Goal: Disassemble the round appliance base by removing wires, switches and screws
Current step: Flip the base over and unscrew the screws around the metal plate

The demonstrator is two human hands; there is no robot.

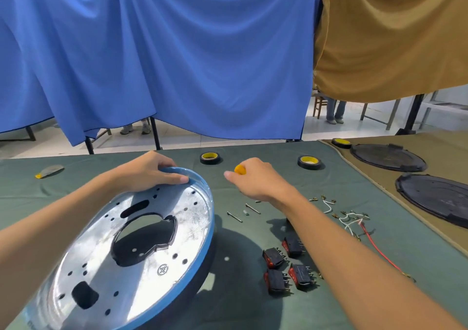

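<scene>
Risk sits mostly with the round base [141,243], which is tilted up on its near edge above the green cloth [253,309] rather than lying flat, its far rim held only by the left hand [154,171], fingers curled over the blue lip and thumb pressed along the inside; if that grip slackens, the metal pan would likely drop or roll toward the parts beside it. To its right lie the removed pieces: four black switches [288,266] grouped together, two long screws [243,213] just beyond them, and the loose wires [354,223] with their small terminals further right. The right hand [255,180] hovers well above the cloth, closed around a yellow handle [240,169], probably a screwdriver, though its shaft is hidden, so I cannot tell where the tip points. That forearm crosses directly over the switches, and a careless sweep could scatter them or flick a screw off the cloth. The base looks stripped already, holes empty, so any leftover screw may be easy to miss. Two tape rolls [210,158] sit farther back, clear of all this
</scene>
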